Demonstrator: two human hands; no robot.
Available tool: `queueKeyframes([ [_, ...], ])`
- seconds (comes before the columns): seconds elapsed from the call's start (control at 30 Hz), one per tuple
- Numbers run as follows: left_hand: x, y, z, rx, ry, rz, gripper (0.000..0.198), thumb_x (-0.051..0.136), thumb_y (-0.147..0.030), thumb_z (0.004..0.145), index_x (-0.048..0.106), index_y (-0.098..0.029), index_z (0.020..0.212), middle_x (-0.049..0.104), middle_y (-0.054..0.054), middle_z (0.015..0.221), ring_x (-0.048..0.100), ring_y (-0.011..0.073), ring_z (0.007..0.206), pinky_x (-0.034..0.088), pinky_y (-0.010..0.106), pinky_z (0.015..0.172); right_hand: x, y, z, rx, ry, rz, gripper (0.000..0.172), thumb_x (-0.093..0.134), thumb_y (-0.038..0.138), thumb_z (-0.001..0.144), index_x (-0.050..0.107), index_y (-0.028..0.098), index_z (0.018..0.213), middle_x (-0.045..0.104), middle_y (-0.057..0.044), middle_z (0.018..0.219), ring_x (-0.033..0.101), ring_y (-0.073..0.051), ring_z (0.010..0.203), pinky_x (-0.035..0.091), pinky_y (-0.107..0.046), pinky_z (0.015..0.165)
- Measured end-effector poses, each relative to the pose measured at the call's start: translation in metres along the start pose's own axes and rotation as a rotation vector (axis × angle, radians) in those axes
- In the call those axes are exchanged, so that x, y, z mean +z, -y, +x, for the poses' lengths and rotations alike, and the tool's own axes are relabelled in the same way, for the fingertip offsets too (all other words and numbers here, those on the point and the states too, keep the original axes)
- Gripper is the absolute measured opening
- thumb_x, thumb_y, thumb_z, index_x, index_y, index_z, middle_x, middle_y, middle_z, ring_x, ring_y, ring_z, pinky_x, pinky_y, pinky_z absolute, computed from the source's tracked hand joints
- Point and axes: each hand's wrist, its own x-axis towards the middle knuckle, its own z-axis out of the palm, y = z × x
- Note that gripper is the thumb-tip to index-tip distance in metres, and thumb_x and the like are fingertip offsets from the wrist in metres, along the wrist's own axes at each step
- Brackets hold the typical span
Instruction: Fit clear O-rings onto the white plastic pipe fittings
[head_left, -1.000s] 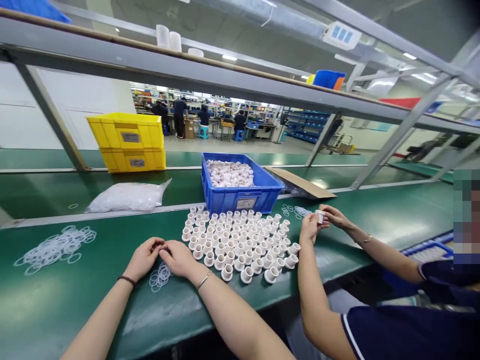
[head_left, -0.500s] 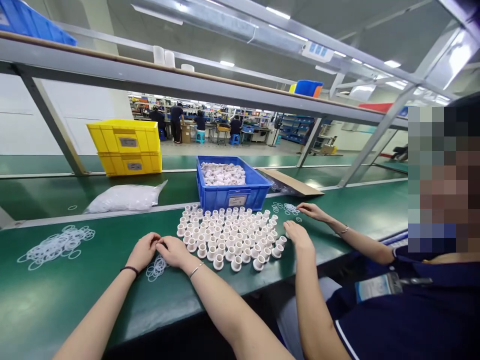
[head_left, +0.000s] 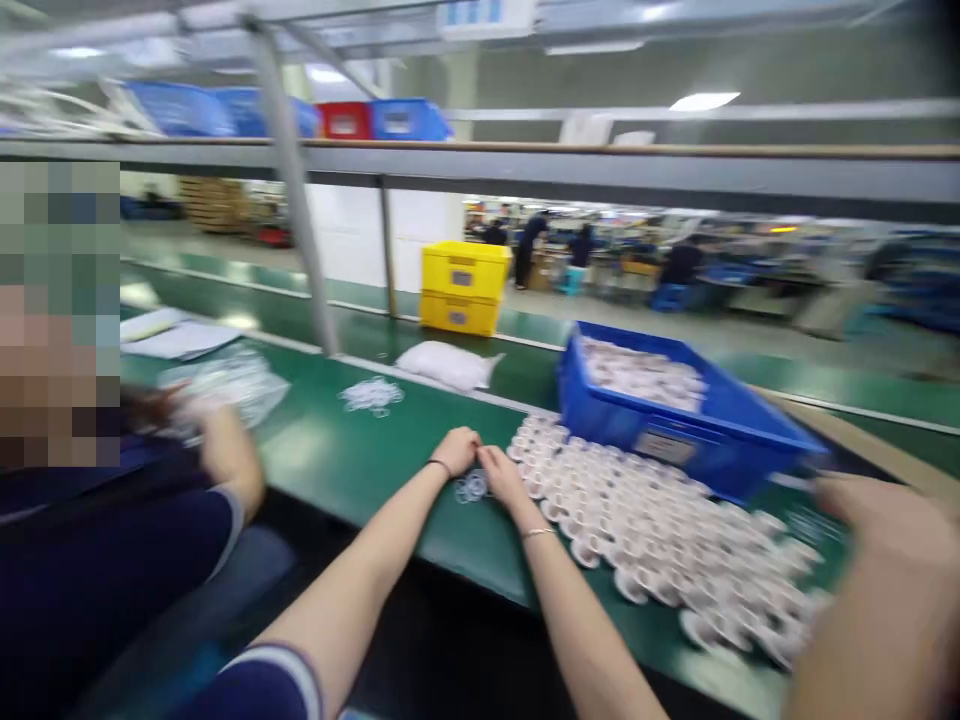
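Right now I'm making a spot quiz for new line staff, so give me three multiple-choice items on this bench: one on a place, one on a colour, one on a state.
1. Where do the clear rings lie?
A between both hands
B in the blue bin
C on the shelf

2. What colour are the stacked crates?
A red
B yellow
C grey

3. How does the blue bin look?
A empty
B overturned
C holding white parts

A: the rings sit between the left hand and right hand.
B: both crates are yellow.
C: white pieces show inside.
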Motion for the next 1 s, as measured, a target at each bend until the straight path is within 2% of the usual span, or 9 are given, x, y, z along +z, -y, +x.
queueKeyframes([
  [0.13, -0.003, 0.01, 0.002, -0.117, -0.038, -0.083, 0.024, 0.046, -0.006, 0.076, 0.067, -0.016, 0.081, 0.066, 0.007, 0.095, 0.058, 0.0173, 0.096, 0.043, 0.029, 0.091, 0.005, -0.017, 0.002, -0.117, 0.104, 0.107, 0.042, 0.032, 0.048, 0.089, 0.061, 0.019, 0.099, 0.065, -0.014, 0.099, 0.06, -0.027, 0.094, 0.045, -0.043, 0.085],
  [0.3, -0.001, 0.025, 0.003, -0.216, -0.124, -0.215, 0.025, 0.047, -0.008, 0.077, 0.068, -0.018, 0.086, 0.068, 0.005, 0.094, 0.061, 0.0128, 0.087, 0.049, 0.022, 0.082, 0.023, -0.048, 0.004, -0.276, 0.223, 0.004, 0.037, 0.046, 0.051, 0.083, 0.058, 0.028, 0.11, 0.059, -0.01, 0.118, 0.053, -0.029, 0.112, 0.042, -0.046, 0.096],
  [0.37, 0.0, 0.026, 0.0, -0.229, -0.157, -0.278, 0.025, 0.046, -0.009, 0.078, 0.067, -0.018, 0.089, 0.068, 0.005, 0.093, 0.061, 0.0119, 0.084, 0.05, 0.021, 0.08, 0.021, -0.043, -0.005, -0.364, 0.256, -0.057, 0.04, 0.053, 0.051, 0.08, 0.058, 0.028, 0.112, 0.057, -0.01, 0.121, 0.049, -0.03, 0.117, 0.04, -0.046, 0.098],
  [0.47, 0.004, 0.024, -0.005, -0.212, -0.195, -0.37, 0.02, 0.048, -0.013, 0.079, 0.064, -0.015, 0.089, 0.067, 0.006, 0.091, 0.061, 0.0133, 0.083, 0.049, 0.026, 0.081, 0.011, -0.017, -0.022, -0.461, 0.295, -0.154, 0.048, 0.063, 0.053, 0.073, 0.059, 0.024, 0.112, 0.053, -0.012, 0.125, 0.045, -0.032, 0.12, 0.035, -0.051, 0.102],
  [0.57, 0.01, 0.034, -0.001, -0.18, -0.223, -0.461, 0.017, 0.046, -0.015, 0.08, 0.059, -0.014, 0.092, 0.064, 0.006, 0.088, 0.059, 0.014, 0.082, 0.049, 0.029, 0.08, 0.007, 0.004, -0.024, -0.435, 0.3, -0.207, 0.038, 0.064, 0.047, 0.076, 0.061, 0.023, 0.106, 0.054, -0.01, 0.125, 0.044, -0.029, 0.121, 0.032, -0.052, 0.103],
  [0.63, 0.017, 0.043, 0.005, -0.152, -0.214, -0.513, 0.016, 0.045, -0.015, 0.081, 0.057, -0.014, 0.091, 0.062, 0.005, 0.086, 0.058, 0.0133, 0.081, 0.048, 0.028, 0.078, 0.009, 0.007, -0.019, -0.393, 0.269, -0.207, 0.024, 0.06, 0.038, 0.082, 0.062, 0.024, 0.101, 0.056, -0.007, 0.121, 0.046, -0.025, 0.118, 0.034, -0.047, 0.102],
  [0.73, 0.026, 0.051, 0.008, -0.113, -0.18, -0.554, 0.013, 0.047, -0.019, 0.081, 0.057, -0.014, 0.088, 0.062, 0.004, 0.085, 0.058, 0.0125, 0.08, 0.047, 0.026, 0.077, 0.012, 0.005, -0.014, -0.355, 0.226, -0.216, 0.014, 0.058, 0.03, 0.085, 0.061, 0.023, 0.097, 0.058, -0.006, 0.114, 0.049, -0.023, 0.111, 0.037, -0.043, 0.098],
  [0.87, 0.029, 0.053, 0.017, -0.086, -0.108, -0.55, 0.011, 0.052, -0.019, 0.078, 0.06, -0.015, 0.084, 0.062, 0.001, 0.08, 0.057, 0.0116, 0.074, 0.047, 0.024, 0.073, 0.022, 0.006, -0.006, -0.28, 0.185, -0.311, 0.012, 0.058, 0.029, 0.085, 0.058, 0.02, 0.092, 0.058, -0.007, 0.099, 0.05, -0.023, 0.096, 0.042, -0.039, 0.083],
  [1.0, 0.025, 0.058, 0.031, -0.08, -0.042, -0.552, 0.01, 0.055, -0.019, 0.075, 0.061, -0.014, 0.082, 0.061, 0.0, 0.074, 0.055, 0.0108, 0.065, 0.047, 0.024, 0.067, 0.031, 0.006, 0.003, -0.256, 0.165, -0.37, 0.016, 0.06, 0.034, 0.084, 0.057, 0.019, 0.084, 0.056, -0.006, 0.089, 0.049, -0.022, 0.086, 0.041, -0.034, 0.076],
])
